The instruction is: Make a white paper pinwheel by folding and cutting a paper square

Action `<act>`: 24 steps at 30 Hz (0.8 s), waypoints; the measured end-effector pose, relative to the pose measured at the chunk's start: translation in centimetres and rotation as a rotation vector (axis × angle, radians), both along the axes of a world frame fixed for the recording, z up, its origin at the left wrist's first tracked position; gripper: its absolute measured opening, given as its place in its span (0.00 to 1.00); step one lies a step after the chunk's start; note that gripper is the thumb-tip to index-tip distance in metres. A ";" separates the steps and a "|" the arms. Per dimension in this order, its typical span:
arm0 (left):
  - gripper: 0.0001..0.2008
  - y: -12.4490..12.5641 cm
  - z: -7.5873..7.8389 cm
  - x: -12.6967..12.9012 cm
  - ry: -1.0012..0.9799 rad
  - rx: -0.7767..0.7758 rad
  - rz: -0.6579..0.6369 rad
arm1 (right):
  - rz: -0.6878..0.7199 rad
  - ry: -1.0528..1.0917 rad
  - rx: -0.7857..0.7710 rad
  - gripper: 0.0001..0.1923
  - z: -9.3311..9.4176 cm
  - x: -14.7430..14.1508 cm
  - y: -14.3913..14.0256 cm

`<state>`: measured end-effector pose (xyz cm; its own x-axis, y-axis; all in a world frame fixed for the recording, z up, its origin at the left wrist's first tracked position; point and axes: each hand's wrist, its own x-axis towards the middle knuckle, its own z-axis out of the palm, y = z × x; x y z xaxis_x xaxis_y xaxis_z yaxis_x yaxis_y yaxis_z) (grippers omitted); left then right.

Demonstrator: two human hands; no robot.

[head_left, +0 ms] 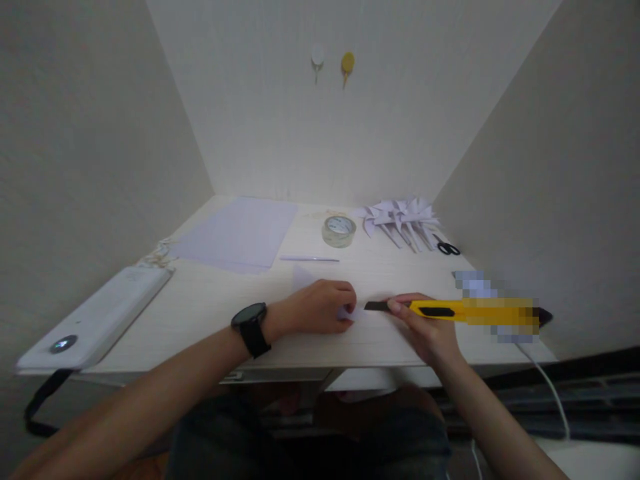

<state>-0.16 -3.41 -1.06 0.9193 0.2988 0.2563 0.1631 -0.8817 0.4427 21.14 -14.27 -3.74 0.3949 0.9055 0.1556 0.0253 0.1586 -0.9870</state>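
My right hand (pixel 427 327) grips a yellow box cutter (pixel 453 309), its dark blade pointing left toward my other hand. Curled fingers of my left hand (pixel 325 307) close on a small piece of white paper (pixel 301 276), which lies on the white table (pixel 200 320). Most of that paper is hidden under the hand. A gap separates the blade tip from my left fingers. Just beyond my left hand lies a thin white stick or pen (pixel 310 258), and behind it stands a roll of clear tape (pixel 339 231).
Stacked white paper sheets (pixel 240 233) lie at the back left. Several paper pinwheels (pixel 403 220) are piled at the back right, near black-handled scissors (pixel 449 249). A white device (pixel 100 320) rests along the left edge. Walls enclose the table; two hooks (pixel 348 63) hang behind.
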 end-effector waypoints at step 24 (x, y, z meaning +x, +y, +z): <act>0.07 0.5 1.2 0.9 0.070 0.046 -0.084 | 0.101 -0.550 0.005 0.06 1.5 -0.5 -0.3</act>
